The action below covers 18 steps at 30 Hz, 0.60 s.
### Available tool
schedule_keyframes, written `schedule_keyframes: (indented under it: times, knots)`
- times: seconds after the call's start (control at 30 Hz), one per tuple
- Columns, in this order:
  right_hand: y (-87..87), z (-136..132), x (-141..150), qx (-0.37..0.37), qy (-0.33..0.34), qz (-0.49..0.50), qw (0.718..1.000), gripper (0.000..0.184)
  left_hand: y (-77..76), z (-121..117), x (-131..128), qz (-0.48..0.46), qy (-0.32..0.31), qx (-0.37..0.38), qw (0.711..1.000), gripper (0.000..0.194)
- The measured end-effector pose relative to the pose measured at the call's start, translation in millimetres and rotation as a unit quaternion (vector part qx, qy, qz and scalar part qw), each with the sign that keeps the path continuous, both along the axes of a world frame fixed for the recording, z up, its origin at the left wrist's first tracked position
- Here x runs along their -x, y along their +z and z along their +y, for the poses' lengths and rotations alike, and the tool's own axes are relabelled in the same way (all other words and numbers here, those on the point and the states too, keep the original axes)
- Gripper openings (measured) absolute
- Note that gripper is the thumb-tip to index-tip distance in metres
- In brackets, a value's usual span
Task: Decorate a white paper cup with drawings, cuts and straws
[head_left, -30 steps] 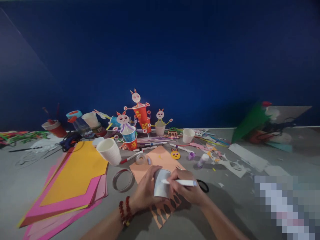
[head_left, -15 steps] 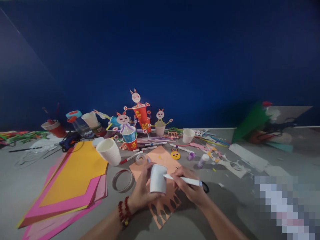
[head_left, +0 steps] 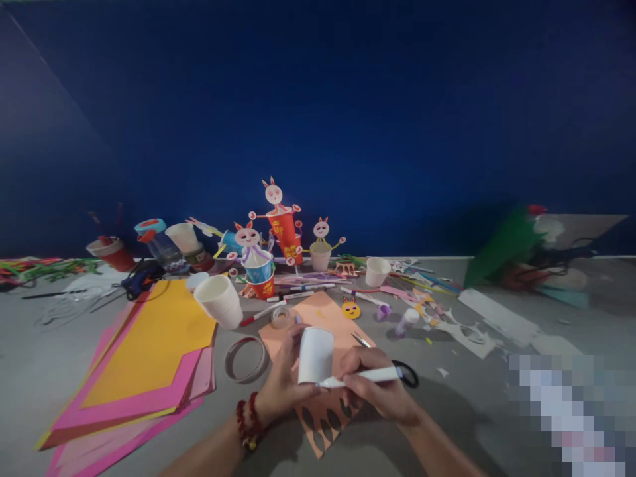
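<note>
Left hand (head_left: 282, 384) angled inward, fingers gripping a smooth, rounded white cup (head_left: 316, 354) over peach paper (head_left: 312, 306), right hand (head_left: 375, 387) slanting inward, fingers pinching a slim white marker (head_left: 381, 375), tip by the cup's lower edge

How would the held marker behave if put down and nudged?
The marker would probably roll: its barrel looks round. Likely stiff, since it sits straight in the right hand. Seems light, judging by its slimness.

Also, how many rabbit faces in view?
4: white face above the red cups, another above the front blue cup, a third above a white cup; yellow face near the orange paper. Others may be hidden.
</note>
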State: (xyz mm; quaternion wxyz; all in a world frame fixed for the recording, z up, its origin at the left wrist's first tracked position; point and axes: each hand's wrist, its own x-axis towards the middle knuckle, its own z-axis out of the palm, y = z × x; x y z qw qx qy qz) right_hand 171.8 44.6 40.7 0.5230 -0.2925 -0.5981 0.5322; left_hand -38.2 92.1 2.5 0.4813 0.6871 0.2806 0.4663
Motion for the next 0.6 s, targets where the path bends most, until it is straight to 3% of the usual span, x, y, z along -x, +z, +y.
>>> schedule_keyframes:
  times: [0.07, 0.23, 0.4, 0.53, 0.6]
  knots:
    - [-1.8, 0, -1, 0.003, -0.014, 0.004, 1.000, 0.021, -0.3, 0, -1, -0.014, 0.004, 0.006, 1.000, 0.089]
    - [-2.6, 5, -1, 0.012, -0.122, 0.038, 0.992, 0.022, 3.7, 1, -2, -0.039, -0.004, 0.026, 0.999, 0.091]
    - [-3.7, 6, 2, -0.045, -0.111, -0.026, 0.993, 0.018, 10.0, -2, -3, -0.041, -0.020, 0.033, 0.998, 0.089]
    - [-2.7, 5, 3, -0.084, -0.189, -0.040, 0.978, 0.016, 9.9, -4, -3, -0.042, -0.015, 0.038, 0.998, 0.087]
    - [-0.4, 5, 3, -0.127, -0.162, -0.059, 0.977, 0.015, 9.5, -5, -3, -0.039, -0.016, 0.037, 0.998, 0.086]
